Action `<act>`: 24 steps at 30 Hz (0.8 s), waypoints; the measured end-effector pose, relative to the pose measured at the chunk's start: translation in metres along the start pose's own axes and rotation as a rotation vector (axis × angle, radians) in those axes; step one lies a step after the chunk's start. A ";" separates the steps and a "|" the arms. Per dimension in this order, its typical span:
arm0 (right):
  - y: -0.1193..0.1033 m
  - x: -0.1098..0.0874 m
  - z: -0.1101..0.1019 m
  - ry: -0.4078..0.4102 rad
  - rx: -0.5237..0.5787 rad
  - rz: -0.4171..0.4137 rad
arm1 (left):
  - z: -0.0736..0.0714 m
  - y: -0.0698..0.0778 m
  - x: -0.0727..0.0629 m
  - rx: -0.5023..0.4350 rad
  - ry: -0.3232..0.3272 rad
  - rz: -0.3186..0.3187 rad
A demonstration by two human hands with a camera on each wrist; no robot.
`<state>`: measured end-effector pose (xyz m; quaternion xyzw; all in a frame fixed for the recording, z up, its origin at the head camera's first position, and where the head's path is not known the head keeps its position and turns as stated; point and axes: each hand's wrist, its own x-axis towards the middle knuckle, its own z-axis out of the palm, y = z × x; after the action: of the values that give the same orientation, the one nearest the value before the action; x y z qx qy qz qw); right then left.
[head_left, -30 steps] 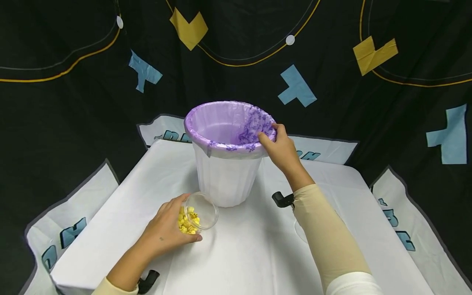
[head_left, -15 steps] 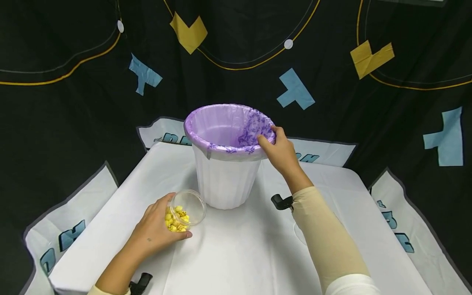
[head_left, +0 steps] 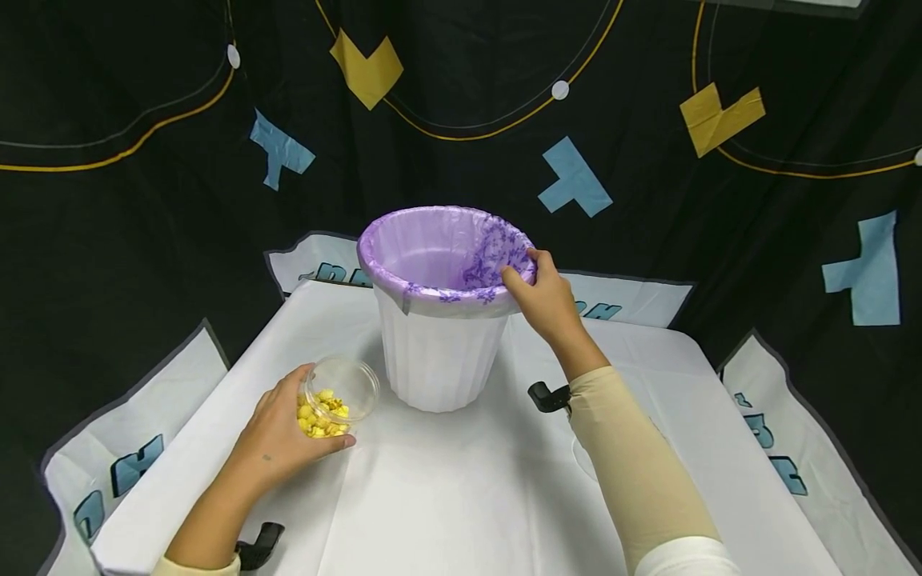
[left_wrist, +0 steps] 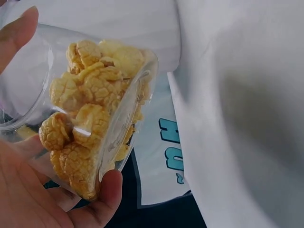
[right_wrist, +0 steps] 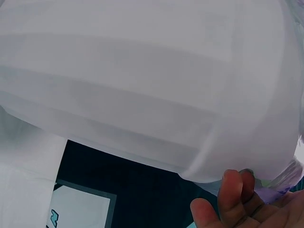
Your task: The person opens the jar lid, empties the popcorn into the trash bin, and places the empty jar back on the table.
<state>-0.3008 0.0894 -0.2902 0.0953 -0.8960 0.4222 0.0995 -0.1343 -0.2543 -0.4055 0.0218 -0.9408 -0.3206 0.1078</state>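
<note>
Head view: our left hand (head_left: 275, 436) gripped the popcorn cup (head_left: 342, 387); our right hand (head_left: 545, 294) pinched the bin (head_left: 442, 344), likely steadying it. Next probably needed gentle tipping.

Right of the bin (head_left: 439, 356), the right sleeve (head_left: 641, 456) partly hides a clear round object (head_left: 582, 462). Left of the bin, a mark (head_left: 267, 458) on the left hand (head_left: 274, 436) is too small to identify, and the left wrist view cuts off the mouth of the clear cup (head_left: 342, 390). The bin partly covers lettering (head_left: 360, 278) on the white banner (head_left: 306, 250) behind it.
</note>
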 end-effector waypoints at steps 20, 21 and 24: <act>0.002 0.001 0.004 0.009 -0.008 -0.017 | -0.010 0.010 0.015 -0.055 0.038 0.018; 0.003 0.001 0.004 0.010 -0.009 -0.017 | -0.011 0.010 0.015 -0.056 0.036 0.014; 0.005 0.002 0.004 0.016 -0.010 -0.019 | -0.014 0.014 0.019 -0.060 0.035 0.014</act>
<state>-0.3048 0.0890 -0.2956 0.0999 -0.8964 0.4173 0.1113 -0.1491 -0.2536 -0.3828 0.0174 -0.9288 -0.3475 0.1273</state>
